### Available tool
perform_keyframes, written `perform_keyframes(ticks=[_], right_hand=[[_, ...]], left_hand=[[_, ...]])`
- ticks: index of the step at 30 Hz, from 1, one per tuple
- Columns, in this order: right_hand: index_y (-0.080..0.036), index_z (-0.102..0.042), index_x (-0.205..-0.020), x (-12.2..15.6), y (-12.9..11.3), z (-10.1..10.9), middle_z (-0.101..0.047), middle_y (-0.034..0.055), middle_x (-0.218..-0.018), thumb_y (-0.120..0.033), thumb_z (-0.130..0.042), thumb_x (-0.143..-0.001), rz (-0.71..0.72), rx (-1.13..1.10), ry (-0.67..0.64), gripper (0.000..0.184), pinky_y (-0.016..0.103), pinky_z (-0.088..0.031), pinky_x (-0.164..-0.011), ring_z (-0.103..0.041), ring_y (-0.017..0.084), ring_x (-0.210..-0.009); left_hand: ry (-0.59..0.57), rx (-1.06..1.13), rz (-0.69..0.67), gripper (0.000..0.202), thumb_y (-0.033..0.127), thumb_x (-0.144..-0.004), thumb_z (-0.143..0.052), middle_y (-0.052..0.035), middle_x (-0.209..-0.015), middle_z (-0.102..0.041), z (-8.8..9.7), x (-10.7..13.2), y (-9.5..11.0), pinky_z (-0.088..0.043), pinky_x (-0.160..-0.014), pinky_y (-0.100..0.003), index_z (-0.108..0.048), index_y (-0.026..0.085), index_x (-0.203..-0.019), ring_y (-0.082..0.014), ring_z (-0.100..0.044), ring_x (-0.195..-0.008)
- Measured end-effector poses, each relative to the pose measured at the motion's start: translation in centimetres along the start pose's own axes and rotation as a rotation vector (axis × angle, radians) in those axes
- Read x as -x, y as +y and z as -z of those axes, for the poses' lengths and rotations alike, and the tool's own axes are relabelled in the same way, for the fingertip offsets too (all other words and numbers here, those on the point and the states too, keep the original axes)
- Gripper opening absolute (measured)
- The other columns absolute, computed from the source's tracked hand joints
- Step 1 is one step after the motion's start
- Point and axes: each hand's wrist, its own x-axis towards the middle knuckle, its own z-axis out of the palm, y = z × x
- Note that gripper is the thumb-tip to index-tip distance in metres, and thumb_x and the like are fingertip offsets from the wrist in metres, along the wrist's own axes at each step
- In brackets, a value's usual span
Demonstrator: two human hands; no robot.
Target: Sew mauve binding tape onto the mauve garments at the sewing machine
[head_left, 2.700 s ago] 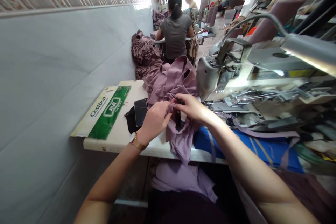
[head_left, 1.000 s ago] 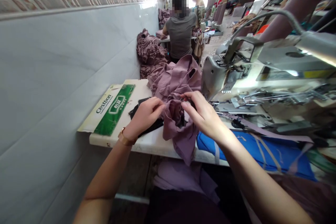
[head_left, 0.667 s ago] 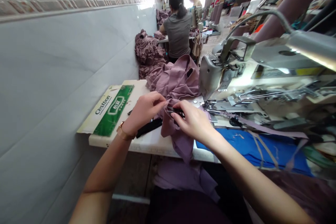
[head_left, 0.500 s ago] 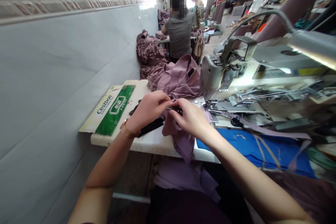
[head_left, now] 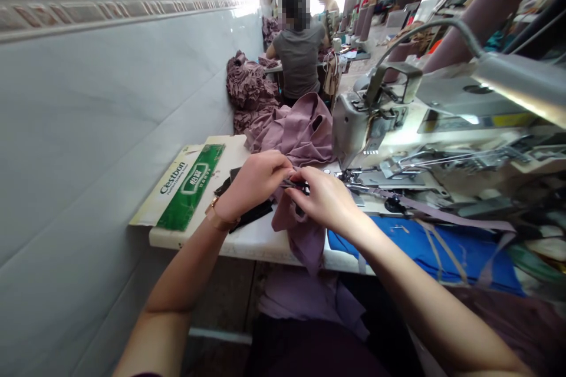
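Observation:
My left hand (head_left: 260, 179), with a watch on its wrist, is closed in a pinch on the edge of a mauve fabric piece (head_left: 305, 241). Close beside it, my right hand (head_left: 325, 194) is wrapped round small dark thread snips (head_left: 297, 185), whose tips point toward the left fingertips. Both hands meet just above the white table, left of the sewing machine (head_left: 354, 126). The fabric hangs below my fingers over the table's front edge. My fingers hide the exact spot where snips and cloth meet.
Black cloth pieces (head_left: 252, 216) lie under my left hand. A green and white Cestbon sheet (head_left: 188, 188) covers the table's left end by the wall. Behind my hands is a heap of mauve fabric (head_left: 296, 129); blue cloth (head_left: 424, 253) lies right. A person (head_left: 300, 59) sits ahead.
The view has shifted slightly, moving the surroundings a little left. My hands stay together at the fabric, and the snips in my right hand have turned slightly, showing more of their handle.

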Motion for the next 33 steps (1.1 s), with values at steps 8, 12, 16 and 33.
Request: perform_keyframes(ticks=[8,12,16,33], right_hand=[[-0.022,-0.063,-0.091,1.3,0.0,0.5,-0.072,0.0039,-0.091,-0.03,-0.062,-0.086,-0.026,-0.093,0.004,0.01,0.029,-0.039,-0.068,-0.066,0.023,-0.084],[-0.02,-0.063,-0.096,1.6,0.3,1.2,-0.072,0.0051,-0.095,-0.031,-0.061,-0.086,-0.097,-0.094,0.044,0.015,0.028,-0.041,-0.07,-0.066,0.022,-0.085],[-0.02,-0.064,-0.095,0.8,0.1,0.6,-0.072,0.0053,-0.095,-0.03,-0.061,-0.086,-0.068,-0.058,0.016,0.013,0.028,-0.041,-0.07,-0.066,0.023,-0.087],[-0.021,-0.059,-0.095,6.7,4.5,0.9,-0.07,0.0042,-0.094,-0.04,-0.057,-0.09,-0.225,-0.281,-0.019,0.019,0.03,-0.047,-0.07,-0.065,0.022,-0.081]], left_hand=[[0.029,-0.04,-0.018,0.015,0.019,-0.09,-0.056,-0.0026,-0.081,-0.067,0.1,-0.3,0.3,-0.043,-0.071,-0.027,-0.065,0.015,-0.078,-0.0144,-0.06,-0.078],[0.02,-0.005,-0.033,0.014,0.023,-0.089,-0.059,-0.002,-0.081,-0.067,-0.1,-0.4,0.4,-0.043,-0.071,-0.027,-0.064,0.016,-0.078,-0.0144,-0.06,-0.077],[0.013,0.017,-0.039,0.014,0.018,-0.089,-0.056,-0.0013,-0.08,-0.066,-0.4,-0.7,0.9,-0.042,-0.069,-0.026,-0.064,0.016,-0.078,-0.0135,-0.059,-0.076],[0.639,0.547,0.215,0.019,0.025,-0.1,-0.049,-0.001,-0.098,-0.06,8.2,-8.7,-9.2,-0.046,-0.09,-0.027,-0.048,0.017,-0.082,-0.0086,-0.054,-0.097]])
